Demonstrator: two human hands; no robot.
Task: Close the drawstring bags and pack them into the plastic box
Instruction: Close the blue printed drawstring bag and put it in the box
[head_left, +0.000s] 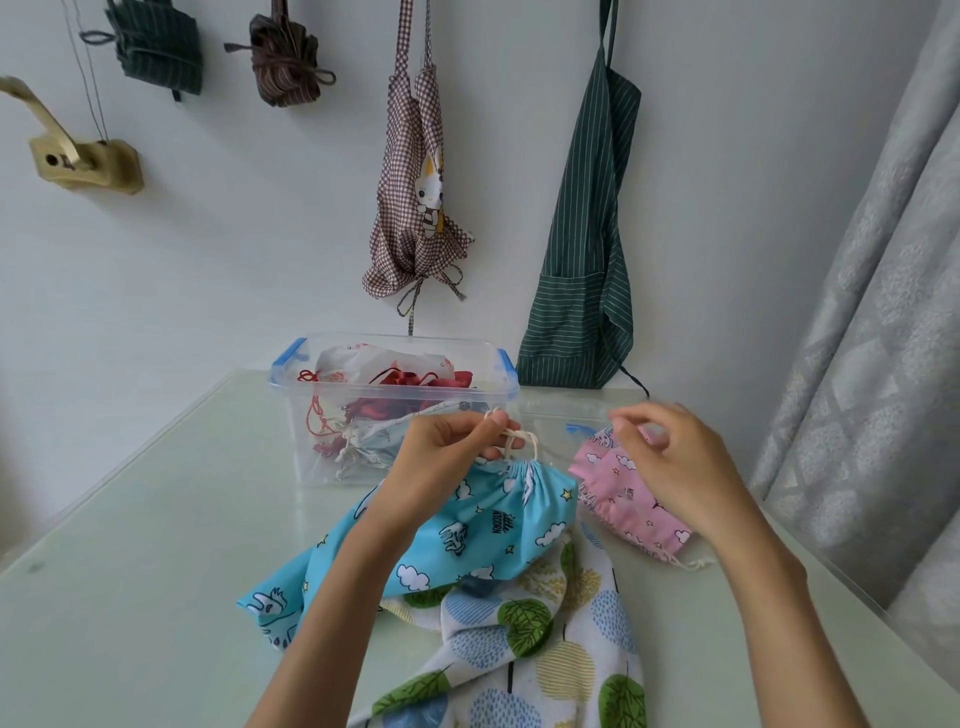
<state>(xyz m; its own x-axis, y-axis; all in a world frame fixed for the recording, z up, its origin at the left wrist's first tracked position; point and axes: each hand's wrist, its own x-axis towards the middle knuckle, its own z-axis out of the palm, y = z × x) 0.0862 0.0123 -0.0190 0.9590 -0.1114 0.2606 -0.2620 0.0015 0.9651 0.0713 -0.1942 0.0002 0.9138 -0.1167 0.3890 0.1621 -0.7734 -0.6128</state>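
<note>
Head view, pale green table (130, 571), white wall (208, 260)

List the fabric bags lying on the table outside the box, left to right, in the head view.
Blue cloud-print bag → leaf-print bag → pink bag. The left hand grips the blue bag's white drawstring.

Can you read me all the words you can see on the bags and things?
"little UNICORN", as best I can read it: small dark print on the blue bag, turned sideways.
Small dark print on the pink bag: too blurred to read.
Plastic box, leaf-print bag and hanging aprons: no words to read.
</note>
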